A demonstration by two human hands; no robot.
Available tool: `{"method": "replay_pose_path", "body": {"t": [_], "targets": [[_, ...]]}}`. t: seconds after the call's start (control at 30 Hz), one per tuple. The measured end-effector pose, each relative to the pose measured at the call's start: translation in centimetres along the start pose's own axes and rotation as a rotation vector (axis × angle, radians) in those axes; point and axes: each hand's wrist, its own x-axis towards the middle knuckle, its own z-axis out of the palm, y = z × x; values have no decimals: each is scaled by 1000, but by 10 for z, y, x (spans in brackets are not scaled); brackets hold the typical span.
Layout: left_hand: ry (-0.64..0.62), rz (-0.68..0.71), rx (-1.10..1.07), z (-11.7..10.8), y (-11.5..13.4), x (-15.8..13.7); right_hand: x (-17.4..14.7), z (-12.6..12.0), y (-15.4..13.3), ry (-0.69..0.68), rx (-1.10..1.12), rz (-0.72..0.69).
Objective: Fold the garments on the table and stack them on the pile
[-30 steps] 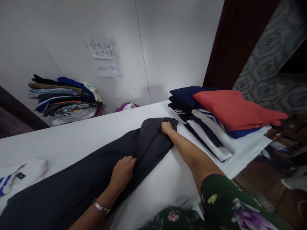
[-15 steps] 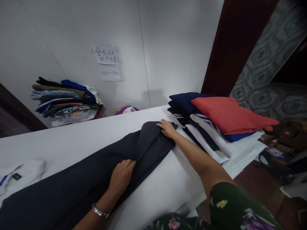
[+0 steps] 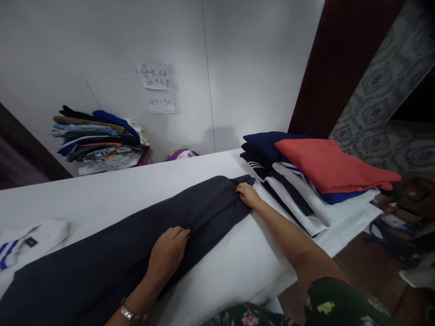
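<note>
A long dark grey garment [image 3: 112, 246] lies folded lengthwise across the white table; I cannot tell its exact kind. My left hand [image 3: 169, 250], with a metal band at the wrist, rests on its near middle part, the fingers bent together on the cloth. At the garment's far right end is my right hand [image 3: 248, 195], its fingers curled into the fabric near the edge. The cloth is creased between the two hands. A white garment with blue stripes [image 3: 50, 233] lies at the left, partly covered by the grey one.
To the right, a pile of folded clothes is topped by a red garment [image 3: 326, 163]. Another stack of folded clothes [image 3: 102, 140] stands behind the table at left. A purple bundle [image 3: 180, 155] shows at the table's back edge [image 3: 217, 152], below handwritten paper signs [image 3: 159, 77] on the wall.
My right hand has moved slightly right and nearer to me, its fingers now curled instead of spread. The flap near the garment's right end lies smoother. My left hand has shifted slightly left.
</note>
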Motion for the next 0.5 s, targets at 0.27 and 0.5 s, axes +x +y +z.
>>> {"method": "replay_pose_path", "body": {"t": [0.27, 0.5], "targets": [[-81, -66, -182, -38, -25, 45, 0, -5, -7, -36, 4, 65], [-223, -158, 77, 16, -33, 67, 14, -20, -43, 41, -31, 174]]}}
